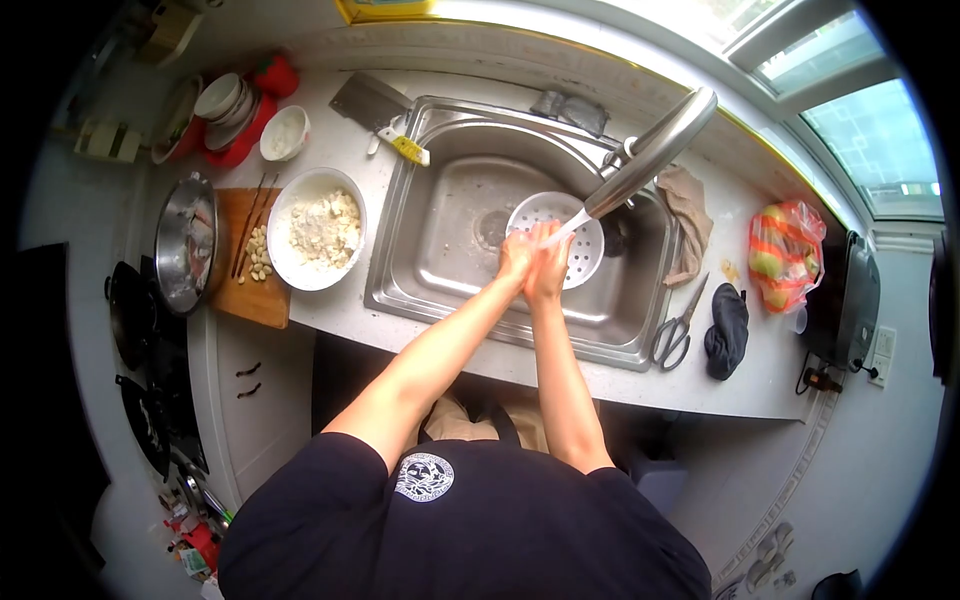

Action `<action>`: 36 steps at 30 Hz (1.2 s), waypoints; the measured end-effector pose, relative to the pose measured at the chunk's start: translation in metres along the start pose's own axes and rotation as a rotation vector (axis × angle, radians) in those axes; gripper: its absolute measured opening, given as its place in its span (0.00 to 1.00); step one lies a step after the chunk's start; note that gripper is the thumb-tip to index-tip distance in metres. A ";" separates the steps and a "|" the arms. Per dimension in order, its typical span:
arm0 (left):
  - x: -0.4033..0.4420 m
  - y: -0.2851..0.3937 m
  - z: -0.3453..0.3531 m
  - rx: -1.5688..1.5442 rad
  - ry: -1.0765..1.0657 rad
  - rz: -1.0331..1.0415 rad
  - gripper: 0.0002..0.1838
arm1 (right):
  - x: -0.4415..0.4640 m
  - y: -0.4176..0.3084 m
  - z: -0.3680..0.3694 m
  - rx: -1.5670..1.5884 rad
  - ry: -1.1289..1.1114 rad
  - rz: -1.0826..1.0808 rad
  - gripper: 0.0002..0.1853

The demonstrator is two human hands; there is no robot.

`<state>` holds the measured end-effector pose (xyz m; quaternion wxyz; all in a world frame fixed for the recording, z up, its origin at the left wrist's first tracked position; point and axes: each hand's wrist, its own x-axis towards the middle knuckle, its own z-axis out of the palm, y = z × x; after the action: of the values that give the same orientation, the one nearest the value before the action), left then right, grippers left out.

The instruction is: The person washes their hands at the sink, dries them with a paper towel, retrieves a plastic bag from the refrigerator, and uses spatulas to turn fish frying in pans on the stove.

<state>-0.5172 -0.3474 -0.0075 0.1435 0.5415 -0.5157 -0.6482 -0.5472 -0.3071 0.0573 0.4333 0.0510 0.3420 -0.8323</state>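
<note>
My left hand (516, 256) and my right hand (547, 272) are pressed together under the running water (571, 226) from the faucet (655, 150). Their fingers look stretched out and overlap, partly blurred by the stream; I see nothing held in them. Beneath them, in the steel sink (450, 240), lies a round white plate with holes (584, 262), partly covered by my hands. Water runs down over it toward the sink floor.
Left of the sink stand a bowl of flour (322, 228), a cutting board (250, 305) with peeled garlic cloves and chopsticks, and a metal basin (186, 250). A cleaver (368, 102) lies behind. On the right are scissors (676, 328), a dark cloth (727, 332) and a bagged item (785, 255).
</note>
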 end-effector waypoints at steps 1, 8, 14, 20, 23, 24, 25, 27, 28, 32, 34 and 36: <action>0.000 -0.004 0.002 -0.015 0.018 0.075 0.11 | -0.004 -0.002 0.000 -0.003 -0.008 0.013 0.25; 0.032 -0.026 0.003 0.238 -0.102 0.317 0.15 | -0.011 -0.009 -0.011 0.109 -0.189 0.067 0.31; 0.060 -0.046 -0.024 -1.291 -0.523 -0.268 0.14 | -0.021 -0.022 0.002 0.367 0.013 0.177 0.37; -0.025 0.036 0.005 -1.001 -0.061 -0.183 0.15 | 0.000 -0.017 -0.018 0.155 -0.032 -0.008 0.39; -0.033 0.012 0.014 -0.711 -0.228 -0.014 0.20 | 0.019 -0.023 -0.017 0.019 0.006 -0.096 0.42; -0.028 0.009 0.012 -0.735 -0.204 -0.059 0.20 | 0.019 -0.019 -0.016 -0.016 -0.007 -0.101 0.42; -0.022 0.007 0.011 -0.761 -0.180 -0.104 0.19 | 0.018 -0.015 -0.014 -0.053 -0.020 -0.106 0.41; -0.026 0.021 0.009 -0.843 -0.116 -0.205 0.19 | 0.017 -0.010 -0.012 -0.122 -0.068 -0.120 0.41; -0.027 0.023 0.010 -0.794 -0.107 -0.204 0.19 | 0.016 -0.010 -0.012 -0.125 -0.061 -0.112 0.41; -0.038 0.039 0.009 -0.744 -0.059 -0.205 0.16 | 0.008 -0.013 -0.003 -0.175 -0.070 -0.098 0.40; -0.041 0.039 0.011 -0.779 -0.033 -0.213 0.15 | 0.005 -0.013 -0.004 -0.164 -0.084 -0.075 0.40; -0.035 0.037 0.012 -0.800 -0.010 -0.218 0.15 | 0.004 -0.014 -0.005 -0.096 -0.096 -0.027 0.39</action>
<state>-0.5283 -0.3307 0.0409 0.2706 0.4915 -0.1633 -0.8115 -0.5607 -0.3014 0.0595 0.4398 -0.0143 0.3610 -0.8222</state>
